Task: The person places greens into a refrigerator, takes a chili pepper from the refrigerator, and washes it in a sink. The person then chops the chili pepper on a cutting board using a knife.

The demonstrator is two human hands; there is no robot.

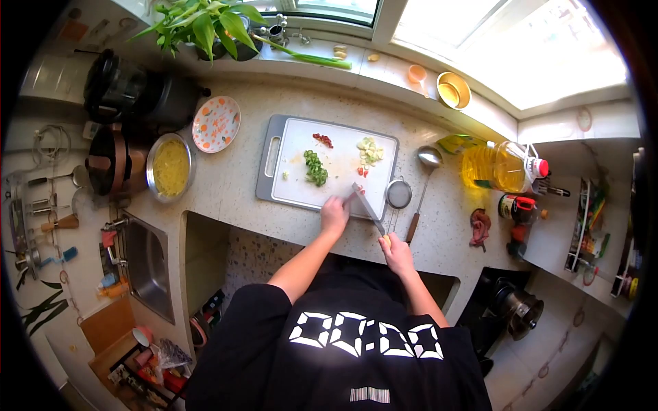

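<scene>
My right hand point(397, 254) is closed round the yellowish handle of a kitchen knife point(370, 212), whose blade slants up and left over the front edge of the cutting board point(279, 185). Beside the blade, my left hand point(336, 214) rests on the board with its fingers drawn together. Whatever lies under those fingertips is hidden. Small red pieces point(362, 172) lie just beyond the knife tip. Farther back on the board are chopped green pieces point(316, 168), a dark red chopped heap point(323, 140) and pale slices point(370, 151).
Right of the board lie a small strainer point(399, 194) and a ladle point(430, 157). An oil bottle point(504, 166) stands farther right, near a reddish cloth point(480, 227). To the left are a metal bowl of yellow shreds point(171, 169), a patterned plate point(216, 124) and a sink point(149, 264).
</scene>
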